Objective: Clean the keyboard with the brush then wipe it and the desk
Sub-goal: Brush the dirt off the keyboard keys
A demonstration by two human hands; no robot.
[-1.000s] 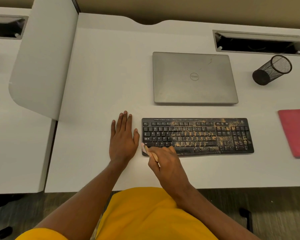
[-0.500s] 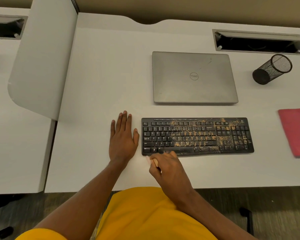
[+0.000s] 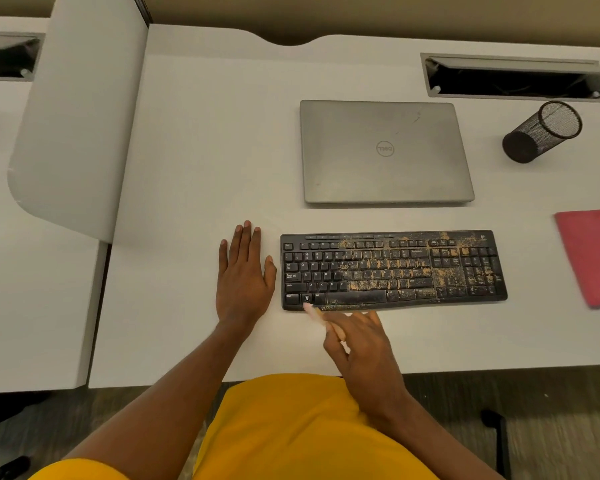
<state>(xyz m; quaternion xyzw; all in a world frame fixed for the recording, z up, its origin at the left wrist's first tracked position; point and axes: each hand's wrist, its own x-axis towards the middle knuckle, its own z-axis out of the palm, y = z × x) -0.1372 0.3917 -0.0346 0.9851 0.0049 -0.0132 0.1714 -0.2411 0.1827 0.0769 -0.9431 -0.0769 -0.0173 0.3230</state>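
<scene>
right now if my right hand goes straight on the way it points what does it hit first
The keyboard: the right hand aims the brush at its front left corner, tip seemingly at the edge; contact is unclear.

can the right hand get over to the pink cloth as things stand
Probably yes: the desk in front of the keyboard is bare between the right hand and the pink cloth, though that hand grips the brush.
</scene>
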